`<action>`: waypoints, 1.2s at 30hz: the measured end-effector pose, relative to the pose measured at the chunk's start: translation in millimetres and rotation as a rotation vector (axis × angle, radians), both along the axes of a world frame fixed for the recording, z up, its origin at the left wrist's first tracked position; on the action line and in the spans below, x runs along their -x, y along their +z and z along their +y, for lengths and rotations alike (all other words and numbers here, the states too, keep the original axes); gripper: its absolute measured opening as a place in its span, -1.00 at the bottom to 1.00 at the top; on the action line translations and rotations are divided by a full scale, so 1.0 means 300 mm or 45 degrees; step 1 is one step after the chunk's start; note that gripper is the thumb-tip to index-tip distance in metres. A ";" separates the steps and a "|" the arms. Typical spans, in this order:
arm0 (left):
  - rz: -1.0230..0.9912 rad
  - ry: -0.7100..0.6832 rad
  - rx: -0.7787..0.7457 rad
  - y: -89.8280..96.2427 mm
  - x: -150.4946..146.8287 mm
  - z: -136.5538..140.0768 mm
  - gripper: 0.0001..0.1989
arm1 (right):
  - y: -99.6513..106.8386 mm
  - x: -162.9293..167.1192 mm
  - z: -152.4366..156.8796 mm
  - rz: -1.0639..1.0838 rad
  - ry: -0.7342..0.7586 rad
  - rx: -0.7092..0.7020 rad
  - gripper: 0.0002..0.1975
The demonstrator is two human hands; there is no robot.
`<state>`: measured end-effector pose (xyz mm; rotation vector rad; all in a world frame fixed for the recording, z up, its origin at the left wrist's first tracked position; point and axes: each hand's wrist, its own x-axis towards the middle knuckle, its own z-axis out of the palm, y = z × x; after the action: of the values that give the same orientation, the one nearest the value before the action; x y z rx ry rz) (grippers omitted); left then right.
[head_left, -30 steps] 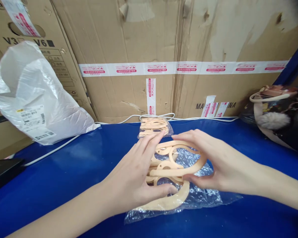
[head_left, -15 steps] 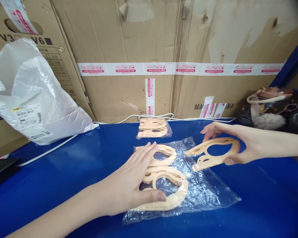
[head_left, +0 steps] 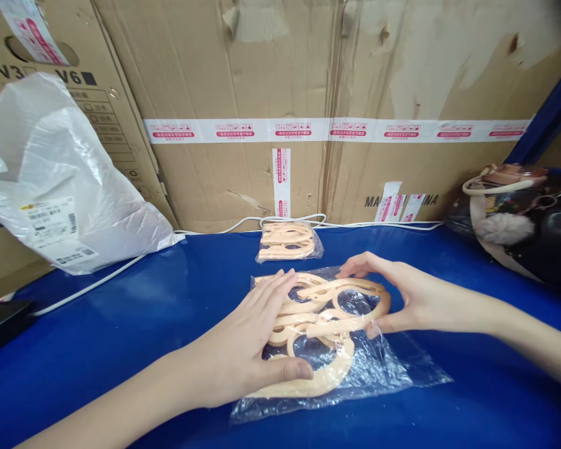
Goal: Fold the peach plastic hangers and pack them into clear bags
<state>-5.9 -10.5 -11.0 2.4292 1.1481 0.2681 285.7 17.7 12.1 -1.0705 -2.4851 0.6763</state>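
Note:
A clear plastic bag [head_left: 402, 368] lies flat on the blue table with beige folded travel hangers [head_left: 341, 374] in or under its film. My left hand [head_left: 247, 349] rests palm down across them, fingers stretched out and thumb apart. Between the thumb and fingers of my right hand [head_left: 397, 293] is another beige folding hanger [head_left: 383, 302], pinched at its rounded end. Its narrow ends point left, over the bagged hangers. Whether this hanger touches the film I cannot tell. The palm of my left hand hides part of the hangers beneath.
A small clear pack of beige hangers [head_left: 287, 242] lies behind the bag, near a white cable [head_left: 234, 227]. Large cardboard boxes [head_left: 243, 174] stand along the back. A white mailing bag [head_left: 79, 181] is at left; a handbag with a pompom [head_left: 509, 229] sits at right.
My right hand has moved left with the hanger, from beside the bag to over the other hangers. My left hand has stayed in place.

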 end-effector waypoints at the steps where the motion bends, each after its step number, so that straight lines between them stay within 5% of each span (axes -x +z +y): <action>1: -0.013 0.001 -0.010 0.000 -0.002 -0.001 0.00 | -0.010 0.007 -0.004 0.002 0.013 -0.020 -0.30; 8: -0.036 -0.055 -0.072 0.000 -0.002 0.000 -0.29 | 0.021 -0.030 0.016 -0.150 0.016 -0.008 -0.25; 16: -0.064 -0.048 -0.082 0.004 -0.009 -0.001 -0.32 | -0.013 0.010 0.000 -0.008 0.070 -0.035 -0.37; 21: -0.106 -0.027 -0.107 -0.004 -0.008 0.000 -0.36 | 0.008 -0.018 0.015 -0.019 0.117 0.153 -0.21; 36: -0.111 -0.082 -0.174 -0.002 -0.012 0.005 -0.37 | -0.057 0.033 0.028 0.226 0.071 0.086 -0.52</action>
<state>-2.2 -9.1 -11.5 2.5398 1.0429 0.4403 276.0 26.0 -5.0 -0.9242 -2.3625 0.8396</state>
